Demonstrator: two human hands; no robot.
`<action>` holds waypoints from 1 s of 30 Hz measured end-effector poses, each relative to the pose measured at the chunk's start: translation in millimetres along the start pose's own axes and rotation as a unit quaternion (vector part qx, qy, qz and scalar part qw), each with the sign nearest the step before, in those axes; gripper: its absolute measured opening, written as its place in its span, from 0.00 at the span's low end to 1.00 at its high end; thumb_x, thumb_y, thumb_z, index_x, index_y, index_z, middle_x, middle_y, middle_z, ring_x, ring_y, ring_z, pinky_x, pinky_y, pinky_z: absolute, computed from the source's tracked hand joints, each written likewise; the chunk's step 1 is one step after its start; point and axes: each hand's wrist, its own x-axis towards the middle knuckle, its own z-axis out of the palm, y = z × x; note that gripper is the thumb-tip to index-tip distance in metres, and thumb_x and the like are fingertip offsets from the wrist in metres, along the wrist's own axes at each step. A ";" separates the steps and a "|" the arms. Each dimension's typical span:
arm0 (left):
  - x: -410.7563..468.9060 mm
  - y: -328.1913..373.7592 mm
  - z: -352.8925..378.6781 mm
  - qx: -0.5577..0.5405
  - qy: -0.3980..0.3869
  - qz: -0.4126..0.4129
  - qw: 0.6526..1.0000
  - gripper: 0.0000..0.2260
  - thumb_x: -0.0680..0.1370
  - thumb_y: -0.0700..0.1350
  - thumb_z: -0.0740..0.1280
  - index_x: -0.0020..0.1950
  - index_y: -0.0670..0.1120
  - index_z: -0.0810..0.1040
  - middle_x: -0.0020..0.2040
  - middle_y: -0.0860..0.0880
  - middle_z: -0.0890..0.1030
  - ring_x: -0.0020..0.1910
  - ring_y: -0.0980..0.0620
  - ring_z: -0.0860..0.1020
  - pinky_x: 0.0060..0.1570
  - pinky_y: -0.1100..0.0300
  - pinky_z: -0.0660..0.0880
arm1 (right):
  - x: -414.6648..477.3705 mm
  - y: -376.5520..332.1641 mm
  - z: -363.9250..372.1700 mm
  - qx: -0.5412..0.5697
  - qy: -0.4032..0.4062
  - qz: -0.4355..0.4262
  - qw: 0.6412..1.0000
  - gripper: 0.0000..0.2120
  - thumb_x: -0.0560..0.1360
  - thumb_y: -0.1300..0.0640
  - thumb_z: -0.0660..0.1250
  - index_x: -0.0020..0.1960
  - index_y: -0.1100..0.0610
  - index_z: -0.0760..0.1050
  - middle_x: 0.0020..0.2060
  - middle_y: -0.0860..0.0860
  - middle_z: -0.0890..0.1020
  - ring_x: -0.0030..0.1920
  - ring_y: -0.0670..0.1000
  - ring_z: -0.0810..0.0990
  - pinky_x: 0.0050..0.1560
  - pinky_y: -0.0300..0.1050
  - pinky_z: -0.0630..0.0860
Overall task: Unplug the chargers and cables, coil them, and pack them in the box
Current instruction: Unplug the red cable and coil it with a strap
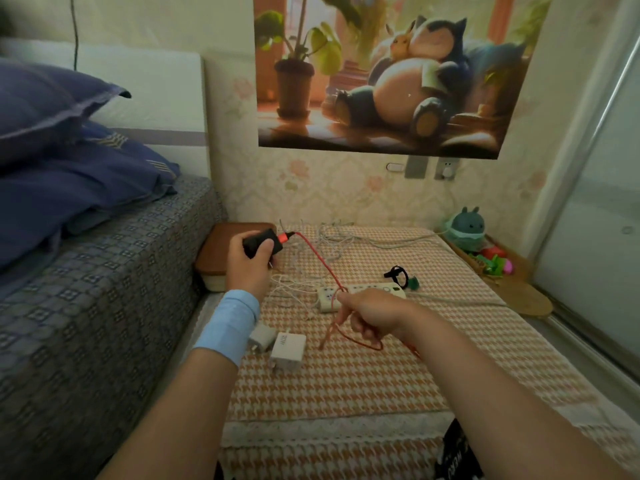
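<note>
Head view: A person's left hand (249,259) wraps its curled fingers round a black charger (262,242), lifted above the far left of a houndstooth-covered surface (346,386) beside a bed (104,271). A red cable (320,263) is plugged into the charger's end and runs down to the right hand (370,317). That hand pinches the cable between thumb and fingers, and a few loose red loops hang beneath it. The cable passes just over a white power strip (360,293) and a tangle of white cables (311,247). Two white chargers (288,351) lie unplugged near the left wrist, which wears a blue wristband (230,323). A brown box (221,252), apparently the one to be packed, sits behind the left hand against the bed.

The coiling looks barely begun, with the plug not yet pulled from the charger. A sharp tug from either hand would load the connector at an angle and could strain it. The stretched cable could also catch on the power strip's edge or hook the white cables and drag them along. The loops in the right hand seem loosely held and may slip free if the pinch eases.
</note>
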 end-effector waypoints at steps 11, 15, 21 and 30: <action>13.3 -24.5 -22.3 0.470 -0.196 -0.018 0.861 0.10 0.77 0.43 0.69 0.57 0.46 0.77 0.57 0.44 0.79 0.53 0.46 0.77 0.53 0.53 0.76 | -17.2 -5.9 -28.1 0.056 0.002 -0.127 0.990 0.15 0.86 0.53 0.56 0.59 0.60 0.78 0.29 0.47 0.69 0.25 0.46 0.61 0.27 0.41 0.57; -3.5 -23.3 -4.8 0.550 -0.305 -0.052 0.776 0.19 0.79 0.46 0.66 0.70 0.50 0.71 0.68 0.48 0.74 0.62 0.47 0.74 0.61 0.55 0.72 | -19.2 -4.1 -32.0 -0.020 0.066 -0.214 0.974 0.17 0.86 0.51 0.56 0.52 0.54 0.82 0.27 0.47 0.70 0.27 0.47 0.65 0.31 0.40 0.65; -41.8 15.9 45.7 0.129 -0.385 0.010 0.914 0.12 0.80 0.37 0.62 0.62 0.44 0.78 0.44 0.49 0.83 0.42 0.52 0.81 0.47 0.58 0.78 | -15.4 -14.7 -29.9 0.002 0.131 -0.267 0.955 0.17 0.85 0.52 0.59 0.46 0.57 0.82 0.22 0.43 0.71 0.23 0.42 0.66 0.30 0.37 0.65; -19.0 5.4 50.9 0.072 -0.201 -0.113 0.970 0.13 0.81 0.46 0.64 0.38 0.43 0.79 0.21 0.54 0.67 0.23 0.52 0.63 0.30 0.59 0.70 | -7.8 16.0 -65.4 -0.140 0.144 -0.080 0.976 0.25 0.81 0.40 0.62 0.35 0.56 0.80 0.26 0.48 0.73 0.25 0.48 0.68 0.33 0.43 0.67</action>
